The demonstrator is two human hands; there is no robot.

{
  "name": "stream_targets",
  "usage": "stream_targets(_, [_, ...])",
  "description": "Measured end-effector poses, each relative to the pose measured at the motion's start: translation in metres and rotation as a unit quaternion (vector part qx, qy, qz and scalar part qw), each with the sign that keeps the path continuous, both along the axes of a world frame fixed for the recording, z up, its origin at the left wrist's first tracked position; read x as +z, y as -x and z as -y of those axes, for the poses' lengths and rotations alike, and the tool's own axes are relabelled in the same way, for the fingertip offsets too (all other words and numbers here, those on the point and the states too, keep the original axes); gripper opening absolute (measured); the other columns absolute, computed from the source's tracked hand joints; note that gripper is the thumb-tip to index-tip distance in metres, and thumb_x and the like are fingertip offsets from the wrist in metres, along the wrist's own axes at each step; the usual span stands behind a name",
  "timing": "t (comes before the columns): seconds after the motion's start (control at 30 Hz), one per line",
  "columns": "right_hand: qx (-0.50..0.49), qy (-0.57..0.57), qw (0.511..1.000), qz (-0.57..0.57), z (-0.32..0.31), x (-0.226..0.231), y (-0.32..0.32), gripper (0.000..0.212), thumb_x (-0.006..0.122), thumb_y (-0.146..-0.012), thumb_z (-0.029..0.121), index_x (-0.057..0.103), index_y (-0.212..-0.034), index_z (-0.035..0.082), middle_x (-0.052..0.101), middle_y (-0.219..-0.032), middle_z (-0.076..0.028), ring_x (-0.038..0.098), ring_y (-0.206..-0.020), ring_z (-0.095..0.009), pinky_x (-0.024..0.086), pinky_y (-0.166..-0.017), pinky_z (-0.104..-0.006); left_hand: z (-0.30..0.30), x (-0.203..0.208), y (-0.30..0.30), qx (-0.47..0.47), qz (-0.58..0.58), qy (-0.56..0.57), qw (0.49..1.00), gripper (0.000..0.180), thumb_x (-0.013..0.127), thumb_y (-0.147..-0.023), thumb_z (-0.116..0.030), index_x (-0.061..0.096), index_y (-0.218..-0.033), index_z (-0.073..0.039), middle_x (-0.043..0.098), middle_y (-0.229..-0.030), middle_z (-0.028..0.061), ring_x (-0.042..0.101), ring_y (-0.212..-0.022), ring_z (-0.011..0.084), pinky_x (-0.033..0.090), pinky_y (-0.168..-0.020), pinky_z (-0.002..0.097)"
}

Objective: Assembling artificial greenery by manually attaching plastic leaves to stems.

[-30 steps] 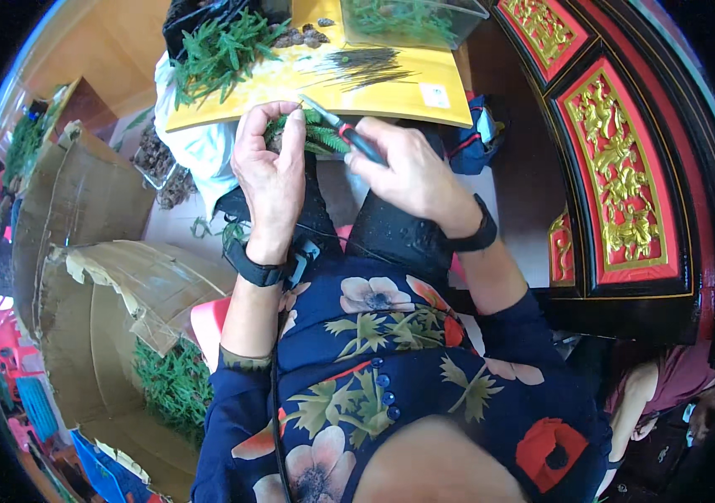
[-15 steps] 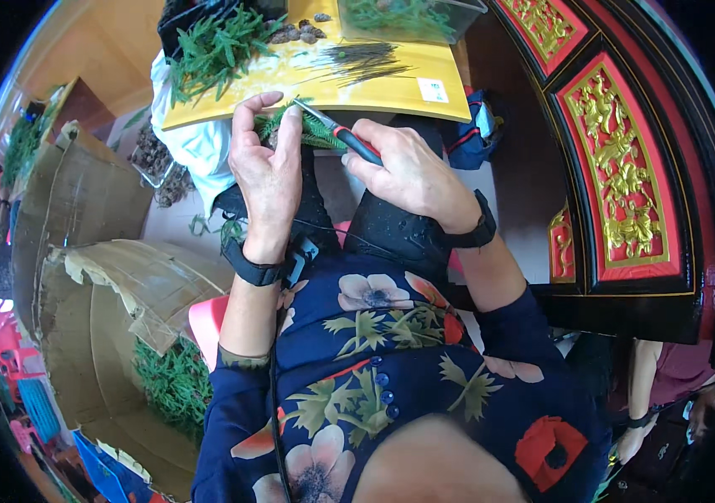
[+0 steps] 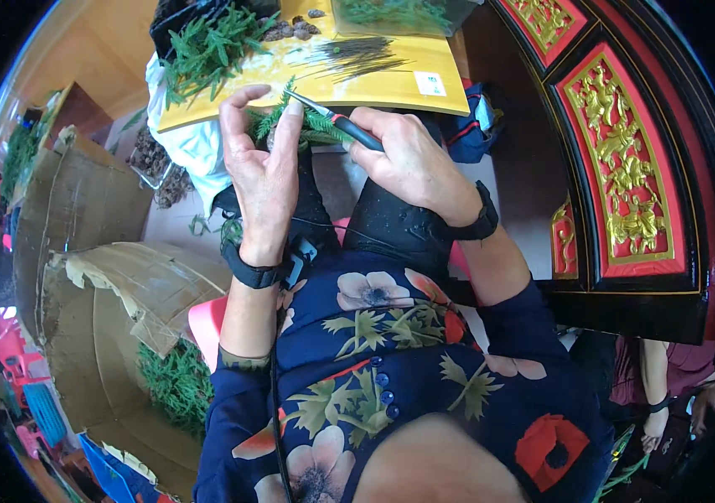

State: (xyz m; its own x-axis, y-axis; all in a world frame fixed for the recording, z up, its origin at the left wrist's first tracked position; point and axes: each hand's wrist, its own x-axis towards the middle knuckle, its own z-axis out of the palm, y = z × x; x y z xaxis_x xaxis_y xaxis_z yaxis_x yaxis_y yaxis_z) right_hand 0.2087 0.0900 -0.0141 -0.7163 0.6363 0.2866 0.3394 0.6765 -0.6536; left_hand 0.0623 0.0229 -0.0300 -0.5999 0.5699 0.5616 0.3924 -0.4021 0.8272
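Observation:
My left hand (image 3: 261, 180) pinches a green fir-like sprig (image 3: 317, 127) between thumb and fingers, just off the near edge of the board. Something brownish beside the sprig is mostly hidden by the thumb. In my right hand (image 3: 414, 163) is a pair of pliers (image 3: 361, 132) with black and red handles. Their thin metal jaws point up and left to the sprig's upper tip, above my left thumb. Whether the jaws grip the sprig is too small to tell.
The yellow board (image 3: 307, 88) bears thin dark wires (image 3: 362, 59), small pine cones (image 3: 292, 30), a green sprig pile (image 3: 211, 54) and a clear bin (image 3: 408, 18). Left stands a torn cardboard box (image 3: 93, 335) with greenery. A carved dark panel (image 3: 621, 168) borders the right; a co-worker's hand (image 3: 654, 427) shows low right.
A sprig tip now rises above my left thumb beside the pliers' jaws. Both hands have shifted only slightly. The co-worker's hand has moved right and now shows with a green stem.

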Motion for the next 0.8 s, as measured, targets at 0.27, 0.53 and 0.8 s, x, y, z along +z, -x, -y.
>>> stream_targets(0.27, [-0.010,-0.048,0.999,-0.020,-0.001,-0.001,-0.001,0.017,0.059,-0.072,0.007,0.054,-0.086,-0.001,0.057,-0.075,-0.023,0.057,-0.075,-0.039,0.045,-0.067,-0.0408,0.004,0.003,0.017,-0.196,0.214,0.057,0.955,0.012,0.060,-0.083,-0.008,0.058,-0.094,-0.003,0.058,-0.082,-0.0012,0.050,-0.074,0.0040,0.041,-0.068,0.0176])
stream_targets(0.53, [-0.048,-0.130,0.990,0.017,-0.003,0.006,0.006,0.020,0.059,-0.071,0.008,0.053,-0.088,0.000,0.057,-0.076,-0.021,0.057,-0.074,-0.039,0.046,-0.067,-0.0416,0.002,-0.002,0.027,-0.217,0.214,0.056,0.951,0.009,0.057,-0.084,-0.008,0.058,-0.092,-0.004,0.058,-0.081,-0.0027,0.051,-0.071,0.0030,0.039,-0.065,0.0161])
stream_targets(0.8, [-0.046,-0.349,0.933,0.081,-0.023,0.005,0.043,0.019,0.057,-0.070,0.009,0.051,-0.086,0.001,0.055,-0.079,-0.018,0.059,-0.072,-0.035,0.048,-0.061,-0.0429,0.000,-0.010,0.053,-0.153,0.279,0.089,0.944,0.004,0.058,-0.082,-0.011,0.061,-0.080,-0.008,0.053,-0.070,-0.0061,0.043,-0.060,0.0016,0.031,-0.055,0.0162])
